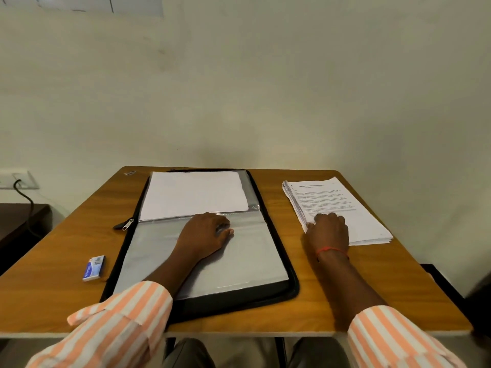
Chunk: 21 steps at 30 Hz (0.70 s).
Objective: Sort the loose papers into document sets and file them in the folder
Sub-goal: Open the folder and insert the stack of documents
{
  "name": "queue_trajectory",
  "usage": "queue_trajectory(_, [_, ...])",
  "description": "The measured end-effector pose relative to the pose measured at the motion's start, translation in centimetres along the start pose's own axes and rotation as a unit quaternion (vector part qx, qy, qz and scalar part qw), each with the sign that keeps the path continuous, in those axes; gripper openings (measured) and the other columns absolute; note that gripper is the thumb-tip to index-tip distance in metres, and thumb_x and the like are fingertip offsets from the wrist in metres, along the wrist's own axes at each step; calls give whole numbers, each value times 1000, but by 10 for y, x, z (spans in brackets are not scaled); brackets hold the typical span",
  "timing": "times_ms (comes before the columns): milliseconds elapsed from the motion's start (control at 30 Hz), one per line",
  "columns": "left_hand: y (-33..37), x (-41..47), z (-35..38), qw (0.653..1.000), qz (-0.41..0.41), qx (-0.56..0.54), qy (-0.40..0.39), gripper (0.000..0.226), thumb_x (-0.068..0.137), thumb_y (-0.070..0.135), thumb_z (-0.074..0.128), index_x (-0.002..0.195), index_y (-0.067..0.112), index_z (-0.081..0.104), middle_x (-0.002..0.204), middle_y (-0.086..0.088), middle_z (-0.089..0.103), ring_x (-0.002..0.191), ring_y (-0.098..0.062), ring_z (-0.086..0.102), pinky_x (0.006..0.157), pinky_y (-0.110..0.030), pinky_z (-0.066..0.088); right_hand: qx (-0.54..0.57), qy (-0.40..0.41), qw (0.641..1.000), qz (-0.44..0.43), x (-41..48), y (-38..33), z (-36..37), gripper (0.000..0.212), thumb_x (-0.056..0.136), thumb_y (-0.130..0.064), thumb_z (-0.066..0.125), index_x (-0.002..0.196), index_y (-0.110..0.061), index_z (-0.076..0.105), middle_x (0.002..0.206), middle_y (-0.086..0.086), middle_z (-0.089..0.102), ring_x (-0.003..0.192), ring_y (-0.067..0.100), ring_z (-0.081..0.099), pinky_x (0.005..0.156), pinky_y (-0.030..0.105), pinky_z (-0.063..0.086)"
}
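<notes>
- While the head view shows both hands at work, the left hand (pixel 204 232) lies on the open zip folder (pixel 284 257) at its fold, fingers bent over the near clear sleeve (pixel 239 266); whether it pinches the sleeve's mouth I cannot tell.
- If that sleeve is not held open, sheets are likely to buckle at the mouth.
- Near the table's (pixel 332 288) far right corner lies the stack of printed papers (pixel 345 205); the right hand (pixel 328 231) pinches its near left corner, thumb at the side edge.
- The stack's edges are already fanned, so a careless lift may drag extra pages and mix sets.
- The stack's right side lies near the table's right edge; a sideways pull could push sheets over.
- White sheets (pixel 194 192) already fill the far half.
</notes>
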State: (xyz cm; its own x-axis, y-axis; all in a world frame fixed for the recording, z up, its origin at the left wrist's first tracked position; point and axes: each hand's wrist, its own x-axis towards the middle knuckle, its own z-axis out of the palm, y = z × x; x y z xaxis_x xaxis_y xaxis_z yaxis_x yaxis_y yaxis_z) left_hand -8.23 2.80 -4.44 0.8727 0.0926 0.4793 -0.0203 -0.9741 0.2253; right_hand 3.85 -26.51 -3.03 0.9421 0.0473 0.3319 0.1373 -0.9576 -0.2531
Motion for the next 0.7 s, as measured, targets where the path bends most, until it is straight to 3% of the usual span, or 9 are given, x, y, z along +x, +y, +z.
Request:
queue_trajectory(200, [5,-2,-3,1000,-3,0,3,33,91,53,62,108,28,75,106,7,76,96,-18,68,81,-29,50,49,-36,998,8,-1,5,1,22,91,-29,68,100,-10,75,92,7,71,86,23,65,80,36,58])
queue_trajectory(367, [4,-3,-3,1000,-9,-4,1,35,90,54,60,108,29,75,106,7,76,95,-18,68,82,-30,51,24,-42,999,0,-2,4,-3,26,87,-26,74,107,-9,72,100,8,70,91,24,65,82,36,58])
queue_trajectory(567, [3,-3,-2,1000,-1,-11,7,33,91,52,62,108,28,76,106,7,76,95,-18,68,83,-31,51,-9,-5,999,-42,-5,13,2,34,95,-43,60,114,-16,67,108,5,68,99,21,61,87,37,54])
queue_trajectory(700, [3,-3,-1,1000,-3,-10,11,32,91,53,60,107,29,75,106,8,75,96,-17,67,85,-31,49,-3,-10,999,-41,-4,12,2,25,94,-30,64,109,-14,74,99,5,72,90,21,65,83,36,57])
